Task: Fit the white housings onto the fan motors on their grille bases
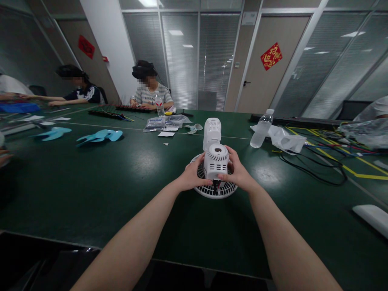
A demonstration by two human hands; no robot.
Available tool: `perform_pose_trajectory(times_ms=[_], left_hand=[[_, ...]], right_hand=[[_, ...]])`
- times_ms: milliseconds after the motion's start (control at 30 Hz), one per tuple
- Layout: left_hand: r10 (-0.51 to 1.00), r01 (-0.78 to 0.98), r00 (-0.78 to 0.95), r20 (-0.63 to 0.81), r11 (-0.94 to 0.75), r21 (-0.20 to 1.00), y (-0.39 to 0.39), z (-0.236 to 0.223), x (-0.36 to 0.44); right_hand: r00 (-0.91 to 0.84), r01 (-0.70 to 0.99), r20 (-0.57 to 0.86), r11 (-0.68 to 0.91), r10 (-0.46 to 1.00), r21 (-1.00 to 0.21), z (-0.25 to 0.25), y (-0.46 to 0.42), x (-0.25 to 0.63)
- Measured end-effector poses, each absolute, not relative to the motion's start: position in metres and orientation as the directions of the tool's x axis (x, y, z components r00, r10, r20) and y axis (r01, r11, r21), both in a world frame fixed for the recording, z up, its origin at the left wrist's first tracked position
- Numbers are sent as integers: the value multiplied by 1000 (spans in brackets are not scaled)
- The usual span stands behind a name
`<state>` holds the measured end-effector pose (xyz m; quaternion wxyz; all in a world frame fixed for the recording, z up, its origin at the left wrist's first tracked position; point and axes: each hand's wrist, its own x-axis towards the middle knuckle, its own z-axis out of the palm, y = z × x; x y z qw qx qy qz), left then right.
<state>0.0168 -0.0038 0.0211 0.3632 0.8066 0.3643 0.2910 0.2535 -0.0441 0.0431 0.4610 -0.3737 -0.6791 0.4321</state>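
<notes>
A white fan motor housing with vent slots and a round hole stands in front of me. My left hand wraps its left side, the thumb low near the front edge. From the right, my right hand grips the same housing, its thumb on the lower front corner. Beneath it lies a round white fan grille on the table. Some dark and red parts show in the gap under the housing. Behind, a white neck piece extends away from me; how it joins the housing is partly hidden.
On the green table lie light-blue fan blades, a small pale fan blade and plastic bags. A bottle stands right, near black cables. Across the table, a person in a headset sits working.
</notes>
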Motion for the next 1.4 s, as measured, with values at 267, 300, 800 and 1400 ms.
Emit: perform_pose_trajectory(times_ms=[267,300,800,1400], left_hand=[[805,366,544,237,-481,797,-2,16,18],[808,364,541,235,-476,801,-1,15,18],[810,381,554,191,-451,807,-4,20,17],[795,423,569,210,-502,754,-5,24,18]], right_hand=[[-305,78,317,355,898,-932,40,-41,255],[-307,76,311,349,899,-934,40,-41,256],[-274,91,247,281,929,-955,44,-43,258],[-295,113,227,270,928,-956,43,-41,261]])
